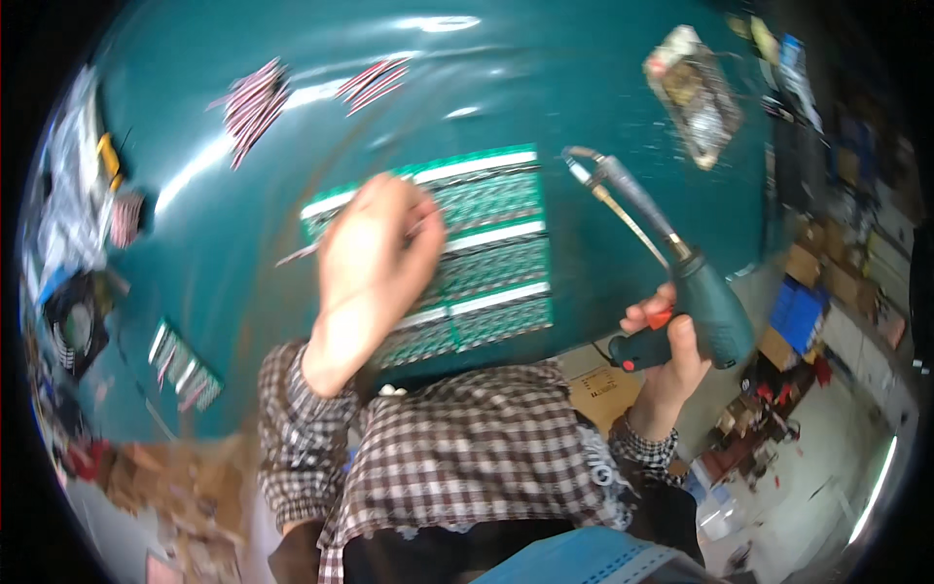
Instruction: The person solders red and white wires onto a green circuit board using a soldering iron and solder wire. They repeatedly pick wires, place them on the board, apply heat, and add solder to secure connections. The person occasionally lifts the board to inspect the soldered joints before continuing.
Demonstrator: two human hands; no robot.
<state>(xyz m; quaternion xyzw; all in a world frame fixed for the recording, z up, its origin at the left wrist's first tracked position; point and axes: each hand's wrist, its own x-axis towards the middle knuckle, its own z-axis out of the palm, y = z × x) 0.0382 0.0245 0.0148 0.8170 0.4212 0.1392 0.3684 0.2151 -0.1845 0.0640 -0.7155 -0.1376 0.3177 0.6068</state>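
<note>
Centre-left of frame: the left hand [375,248] is closed on a thin pin-like part [297,255], over the left edge of the green circuit board panel [486,248], which lies flat mid-frame on the teal desk [243,321]. Right of frame: the right hand [671,341] grips a green pistol-grip soldering gun [681,282], tip raised clear of the panel. Recommendation: seat the part squarely before bringing the tip down; steady the panel.
</note>
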